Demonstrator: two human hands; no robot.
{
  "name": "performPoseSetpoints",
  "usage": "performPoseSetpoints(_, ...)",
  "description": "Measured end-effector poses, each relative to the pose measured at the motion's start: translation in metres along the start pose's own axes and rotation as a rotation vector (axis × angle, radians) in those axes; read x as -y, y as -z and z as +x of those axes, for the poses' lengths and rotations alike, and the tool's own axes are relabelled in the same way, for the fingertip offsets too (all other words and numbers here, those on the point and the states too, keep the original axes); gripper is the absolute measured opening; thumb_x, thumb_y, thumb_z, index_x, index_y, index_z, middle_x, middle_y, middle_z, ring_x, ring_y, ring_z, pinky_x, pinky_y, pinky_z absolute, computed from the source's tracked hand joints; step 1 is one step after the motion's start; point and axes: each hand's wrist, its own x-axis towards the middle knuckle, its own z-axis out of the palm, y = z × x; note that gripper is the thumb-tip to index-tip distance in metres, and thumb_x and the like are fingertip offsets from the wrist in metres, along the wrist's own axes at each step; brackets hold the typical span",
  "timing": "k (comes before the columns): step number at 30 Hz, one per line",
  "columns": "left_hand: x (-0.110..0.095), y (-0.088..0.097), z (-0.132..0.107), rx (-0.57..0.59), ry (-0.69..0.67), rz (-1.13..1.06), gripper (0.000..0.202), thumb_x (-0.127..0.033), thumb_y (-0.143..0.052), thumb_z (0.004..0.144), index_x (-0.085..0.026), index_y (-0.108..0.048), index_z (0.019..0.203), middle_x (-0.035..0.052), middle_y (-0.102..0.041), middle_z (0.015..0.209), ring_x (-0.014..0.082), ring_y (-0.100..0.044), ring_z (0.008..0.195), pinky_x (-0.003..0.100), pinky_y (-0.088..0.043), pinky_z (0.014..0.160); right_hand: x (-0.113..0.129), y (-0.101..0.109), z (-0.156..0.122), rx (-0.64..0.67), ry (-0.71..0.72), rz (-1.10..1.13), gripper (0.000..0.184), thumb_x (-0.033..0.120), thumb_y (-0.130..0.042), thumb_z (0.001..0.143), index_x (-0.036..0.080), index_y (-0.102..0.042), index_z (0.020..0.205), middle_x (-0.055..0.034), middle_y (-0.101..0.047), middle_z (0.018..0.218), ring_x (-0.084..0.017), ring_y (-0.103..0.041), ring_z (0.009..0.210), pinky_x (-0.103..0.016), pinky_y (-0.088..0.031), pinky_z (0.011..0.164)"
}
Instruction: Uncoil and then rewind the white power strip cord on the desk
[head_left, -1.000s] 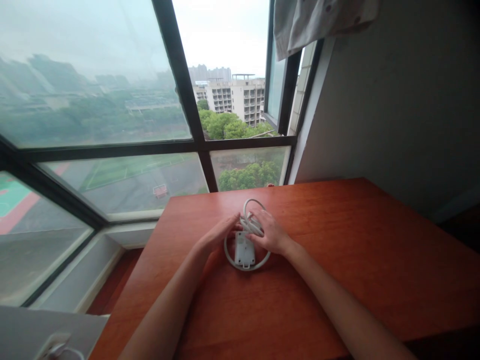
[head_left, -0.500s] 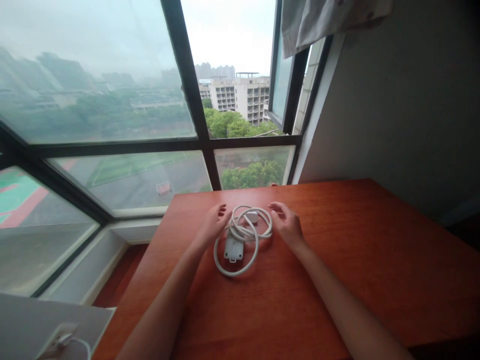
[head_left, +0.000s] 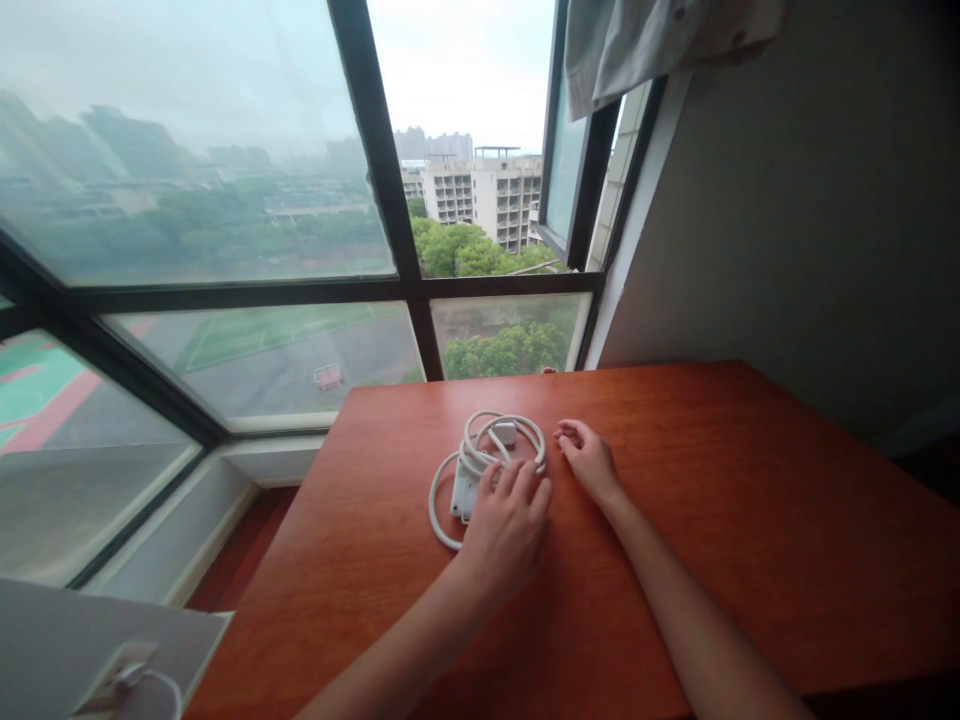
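A white power strip (head_left: 462, 492) rests on the wooden table, partly hidden by its own coiled cable (head_left: 436, 505) and by my left hand. Within the loops lies the white plug (head_left: 504, 433). My left hand (head_left: 511, 510) is over the front right of the coil, palm down, fingers bent and apart; whether the fingertips touch the cable I cannot tell. To the right of the coil, my right hand (head_left: 586, 455) is apart from it, its fingers loosely curved with nothing held.
The reddish-brown table (head_left: 750, 520) meets a dark-framed window (head_left: 409, 290) at the back. At the right stands a grey wall (head_left: 787, 220). A cloth (head_left: 637, 50) hangs at the top, and a wall socket (head_left: 120, 675) with a plugged-in cord is at the lower left.
My left hand has moved from the coil's left side across to its front right, over the cable. My right hand has drawn slightly away to the right. The power strip lies about where it was.
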Motion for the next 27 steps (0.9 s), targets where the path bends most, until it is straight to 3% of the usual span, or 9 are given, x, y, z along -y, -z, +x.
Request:
performPoseSetpoints(3, 0.001, -0.006, 0.000, -0.005, 0.000, 0.016, 0.043, -0.020, -0.050, 0.083, -0.021, -0.053, 0.126, 0.0159, -0.049, 0.138, 0.0326, -0.038, 0.131, 0.052, -0.023, 0.110, 0.003, 0.001, -0.002, 0.006, 0.032, -0.057, 0.027, 0.027, -0.051, 0.079, 0.019, -0.064, 0.101, -0.0067, -0.073, 0.091, -0.021, -0.069, 0.083, -0.038, -0.054, 0.082)
performPoseSetpoints(6, 0.014, -0.007, -0.002, -0.046, 0.059, 0.031, 0.050, -0.023, -0.054, 0.082, -0.023, -0.049, 0.132, 0.0152, -0.043, 0.143, 0.0338, -0.034, 0.134, 0.053, -0.022, 0.110, 0.007, 0.001, -0.004, 0.010, 0.059, -0.119, 0.027, 0.025, -0.051, 0.079, 0.020, -0.064, 0.102, -0.0064, -0.073, 0.092, -0.021, -0.069, 0.082, -0.038, -0.054, 0.082)
performPoseSetpoints(10, 0.032, -0.006, -0.004, -0.077, 0.209, 0.050, 0.067, -0.041, -0.063, 0.079, -0.022, -0.042, 0.140, 0.0175, -0.035, 0.149, 0.0386, -0.029, 0.137, 0.058, -0.021, 0.110, 0.010, 0.001, -0.005, 0.021, 0.081, -0.159, 0.026, 0.024, -0.052, 0.080, 0.021, -0.064, 0.103, -0.0059, -0.073, 0.092, -0.020, -0.069, 0.082, -0.037, -0.054, 0.083)
performPoseSetpoints(13, 0.047, -0.003, -0.006, -0.056, 0.298, 0.022, 0.079, -0.058, -0.063, 0.076, -0.020, -0.039, 0.141, 0.0195, -0.038, 0.146, 0.0395, -0.035, 0.133, 0.056, -0.029, 0.106, 0.011, 0.001, -0.006, 0.026, 0.094, -0.170, 0.027, 0.026, -0.051, 0.081, 0.020, -0.064, 0.103, -0.0068, -0.072, 0.094, -0.021, -0.068, 0.082, -0.038, -0.054, 0.082)
performPoseSetpoints(17, 0.064, 0.012, -0.009, -0.047, 0.485, 0.081, 0.058, -0.057, -0.051, 0.085, -0.017, -0.051, 0.126, 0.0211, -0.049, 0.134, 0.0338, -0.052, 0.118, 0.041, -0.046, 0.090, 0.019, -0.002, -0.008, 0.057, 0.195, -0.165, 0.032, 0.027, -0.050, 0.082, 0.018, -0.064, 0.110, -0.0105, -0.068, 0.109, -0.023, -0.066, 0.092, -0.039, -0.053, 0.086)
performPoseSetpoints(20, 0.068, 0.024, -0.011, 0.091, 0.636, 0.112, 0.047, -0.058, -0.047, 0.086, -0.018, -0.060, 0.106, 0.0176, -0.065, 0.104, 0.0324, -0.065, 0.093, 0.038, -0.048, 0.075, 0.028, -0.007, -0.010, 0.122, 0.339, -0.172, 0.040, 0.022, -0.049, 0.081, 0.018, -0.061, 0.119, -0.0111, -0.060, 0.127, -0.025, -0.055, 0.118, -0.043, -0.043, 0.103)
performPoseSetpoints(23, 0.066, 0.025, -0.012, 0.232, 0.632, 0.041, 0.044, -0.060, -0.051, 0.083, -0.021, -0.061, 0.100, 0.0150, -0.069, 0.090, 0.0333, -0.067, 0.083, 0.038, -0.047, 0.071, 0.036, -0.015, -0.011, 0.191, 0.393, -0.211, 0.045, 0.021, -0.049, 0.082, 0.019, -0.057, 0.126, -0.0103, -0.059, 0.130, -0.026, -0.052, 0.122, -0.045, -0.039, 0.107)
performPoseSetpoints(27, 0.064, 0.010, -0.011, 0.175, 0.575, -0.100, 0.039, -0.050, -0.061, 0.079, -0.019, -0.057, 0.102, 0.0156, -0.069, 0.098, 0.0339, -0.067, 0.088, 0.035, -0.046, 0.070, 0.043, -0.024, -0.013, 0.165, 0.340, -0.324, 0.050, 0.026, -0.051, 0.083, 0.017, -0.051, 0.133, -0.0139, -0.063, 0.120, -0.030, -0.059, 0.109, -0.048, -0.046, 0.097)
